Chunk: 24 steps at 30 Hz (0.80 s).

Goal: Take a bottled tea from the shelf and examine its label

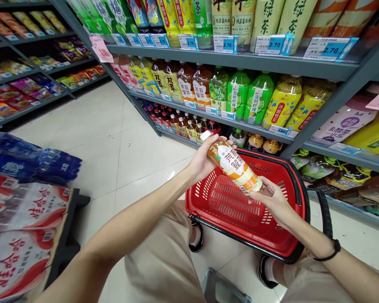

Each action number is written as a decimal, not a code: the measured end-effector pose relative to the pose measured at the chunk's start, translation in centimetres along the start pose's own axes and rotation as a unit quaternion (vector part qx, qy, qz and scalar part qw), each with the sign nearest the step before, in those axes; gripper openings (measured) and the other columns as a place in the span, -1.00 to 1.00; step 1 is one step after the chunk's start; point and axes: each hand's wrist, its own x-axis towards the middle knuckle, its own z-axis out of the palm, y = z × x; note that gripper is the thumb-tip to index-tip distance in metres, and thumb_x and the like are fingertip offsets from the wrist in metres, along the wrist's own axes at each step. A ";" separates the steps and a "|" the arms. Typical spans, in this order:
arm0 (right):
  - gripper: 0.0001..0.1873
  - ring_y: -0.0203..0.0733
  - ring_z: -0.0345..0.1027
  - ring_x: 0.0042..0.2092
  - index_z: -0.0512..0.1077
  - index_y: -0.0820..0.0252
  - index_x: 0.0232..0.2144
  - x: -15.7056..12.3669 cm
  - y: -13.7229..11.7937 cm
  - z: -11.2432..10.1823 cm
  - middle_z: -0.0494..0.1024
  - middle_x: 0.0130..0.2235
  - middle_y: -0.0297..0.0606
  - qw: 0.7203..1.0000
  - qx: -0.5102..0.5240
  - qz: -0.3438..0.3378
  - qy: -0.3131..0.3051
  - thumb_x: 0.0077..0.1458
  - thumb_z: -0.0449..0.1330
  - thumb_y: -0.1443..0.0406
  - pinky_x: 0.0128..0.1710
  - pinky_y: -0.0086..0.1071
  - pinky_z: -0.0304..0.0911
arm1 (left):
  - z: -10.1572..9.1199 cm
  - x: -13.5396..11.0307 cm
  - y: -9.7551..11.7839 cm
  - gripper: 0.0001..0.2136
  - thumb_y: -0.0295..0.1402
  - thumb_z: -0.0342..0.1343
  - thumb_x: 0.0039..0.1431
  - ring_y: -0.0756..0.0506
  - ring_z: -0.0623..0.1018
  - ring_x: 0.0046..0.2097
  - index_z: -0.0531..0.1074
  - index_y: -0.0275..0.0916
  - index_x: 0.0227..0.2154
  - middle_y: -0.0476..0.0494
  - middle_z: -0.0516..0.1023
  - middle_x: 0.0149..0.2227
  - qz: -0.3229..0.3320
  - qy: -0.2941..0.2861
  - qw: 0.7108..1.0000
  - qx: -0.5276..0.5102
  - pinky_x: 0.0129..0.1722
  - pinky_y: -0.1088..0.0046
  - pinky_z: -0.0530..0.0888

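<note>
A bottle of tea with an orange and white label and a white cap is held tilted in both hands. My left hand is wrapped round its neck end, just below the cap. Round the base, at the lower right, my right hand has its fingers closed. Beneath the bottle stands a red shopping basket with slotted sides and a black rim. The bottle hides part of the basket's inside, where I see nothing lying.
Ahead rises a drinks shelf with rows of bottles and price tags. Water packs are stacked at the left on a dark pallet. Snack shelves stand further back. A grey stool-like object is between my feet.
</note>
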 end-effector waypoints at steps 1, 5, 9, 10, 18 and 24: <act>-0.45 -0.16 0.54 -0.24 0.56 0.12 -0.08 -0.1 -0.1 0.1 0.68 -0.13 -0.22 1.000 0.015 0.005 -0.009 -0.10 0.60 0.13 -0.28 -0.33 0.50 | 0.1 -0.1 0.0 -0.68 -0.11 0.36 0.12 -0.26 0.68 0.03 0.56 -0.26 -0.24 -0.21 0.72 -0.16 0.000 -0.003 1.000 -0.002 0.20 0.07 0.50; -0.57 -0.15 0.52 -0.28 0.59 0.18 -0.09 -0.8 -0.3 0.6 0.65 -0.21 -0.20 0.995 0.073 0.036 -0.065 0.08 0.50 0.08 -0.41 -0.37 0.42 | 0.2 -0.2 0.1 -0.67 -0.09 0.35 0.14 -0.25 0.68 0.05 0.56 -0.26 -0.20 -0.21 0.72 -0.14 0.000 -0.006 1.000 0.001 0.21 0.06 0.50; -0.56 -0.17 0.47 -0.37 0.60 0.21 -0.17 -1.4 -0.3 1.2 0.68 -0.19 -0.09 0.988 0.106 0.072 -0.086 0.22 0.34 -0.05 -0.47 -0.37 0.37 | 0.1 -0.4 0.2 -0.64 -0.07 0.32 0.16 -0.26 0.67 0.06 0.57 -0.26 -0.14 -0.24 0.71 -0.09 0.001 -0.007 1.000 0.019 0.18 0.07 0.51; -0.53 -0.17 0.46 -0.38 0.60 0.22 -0.17 -1.5 -0.3 1.2 0.68 -0.18 -0.07 0.987 0.109 0.078 -0.085 0.22 0.32 -0.08 -0.48 -0.37 0.35 | 0.1 -0.4 0.2 -0.62 -0.06 0.32 0.16 -0.27 0.67 0.07 0.58 -0.26 -0.13 -0.25 0.71 -0.08 0.001 -0.010 1.000 0.025 0.18 0.07 0.51; -0.46 -0.19 0.40 -0.49 0.58 0.16 -0.04 -2.1 -0.8 1.5 0.70 -0.24 -0.12 0.974 0.151 0.123 -0.113 0.32 0.14 -0.13 -0.46 -0.33 0.32 | 0.1 -0.4 0.1 -0.54 -0.01 0.33 0.14 -0.28 0.66 0.05 0.58 -0.28 -0.07 -0.28 0.69 -0.04 0.012 -0.029 0.998 0.054 0.17 0.09 0.51; -0.28 -0.17 0.34 -0.59 0.57 0.20 -0.31 -2.1 -1.2 1.6 0.61 -0.47 -0.12 0.968 0.143 0.178 -0.101 0.26 0.00 -0.28 -0.57 -0.33 0.26 | 0.1 0.1 -0.9 -0.51 0.01 0.34 0.13 -0.24 0.69 -0.07 0.56 -0.23 -0.01 -0.24 0.70 -0.06 0.004 -0.021 0.998 0.059 0.10 0.11 0.52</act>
